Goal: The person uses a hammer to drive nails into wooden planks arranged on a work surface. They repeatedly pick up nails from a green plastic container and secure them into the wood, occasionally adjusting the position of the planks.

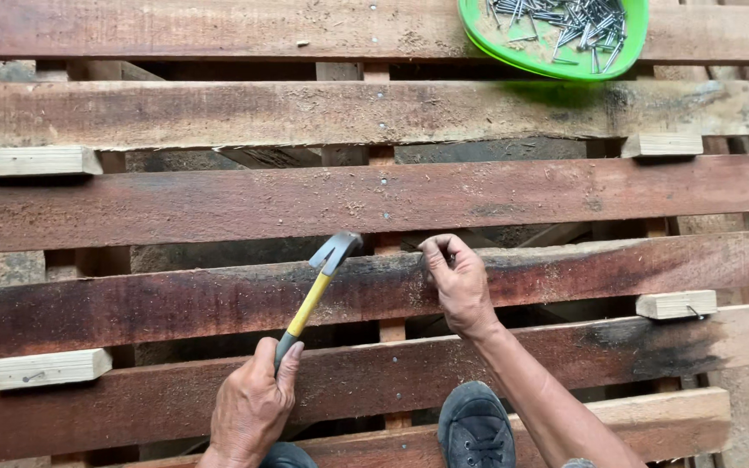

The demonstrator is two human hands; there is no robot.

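Rough reddish-brown planks [218, 201] run across the whole frame from left to right, laid side by side with dark gaps between them through which crosswise supports and shadowed ground show; sawdust speckles their faces and dark stains mark the right-hand ends. Small pale wooden blocks [41, 161] sit in the gaps at the left and right edges of the frame. At the top right, a bright green plastic dish [556, 54] rests on the planks, partly cut off by the frame, and holds a heap of grey nails [565, 22]. Low in the centre, a dark shoe [476, 426] stands on one of the bottom planks. The left hand [251, 407], at lower centre, is clenched around the grip of a claw hammer [315, 290], whose yellow handle slants up and right to a dark steel head poised just above the middle plank. The right hand [457, 282], just right of the hammer head, has its fingertips pinched together against the upper edge of that same plank; whatever it pinches is too small to tell.
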